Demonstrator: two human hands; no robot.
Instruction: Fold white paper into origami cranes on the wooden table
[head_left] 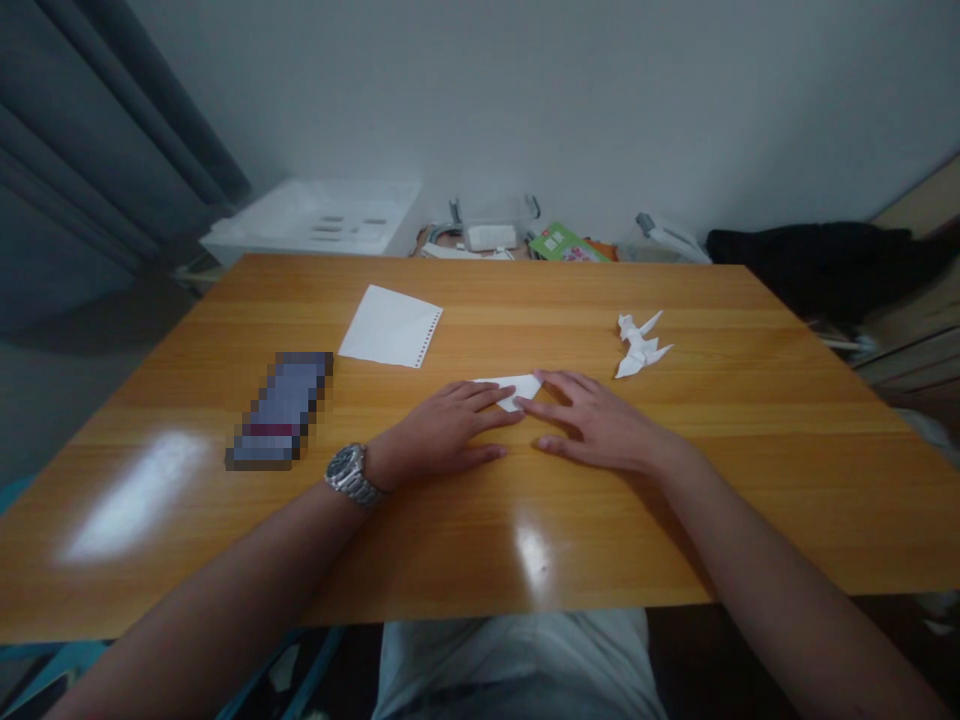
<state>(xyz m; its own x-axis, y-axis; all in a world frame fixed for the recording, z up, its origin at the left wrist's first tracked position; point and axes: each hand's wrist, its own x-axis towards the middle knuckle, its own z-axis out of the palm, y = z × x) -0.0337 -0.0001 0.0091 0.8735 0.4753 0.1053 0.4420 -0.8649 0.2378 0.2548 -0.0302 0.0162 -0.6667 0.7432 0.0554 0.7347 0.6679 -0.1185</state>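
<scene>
A small piece of folded white paper [517,386] lies flat near the middle of the wooden table. My left hand [454,425] rests over its left part, palm down, fingers stretched out and pressing on it. From the other side my right hand [589,420] touches the paper's right end with its fingertips, the fingers spread. Part of the paper is hidden under my left fingers. Farther right lies a white folded paper figure [639,345] with pointed ends. To the left of the hands is a white sheet [391,326] with a perforated edge.
A blurred-out dark device, perhaps a phone [281,410], lies on the left of the table [480,540]. Beyond the far edge are a white plastic tray [315,215], a green booklet [566,243] and cables. Dark cloth [817,260] is at the right.
</scene>
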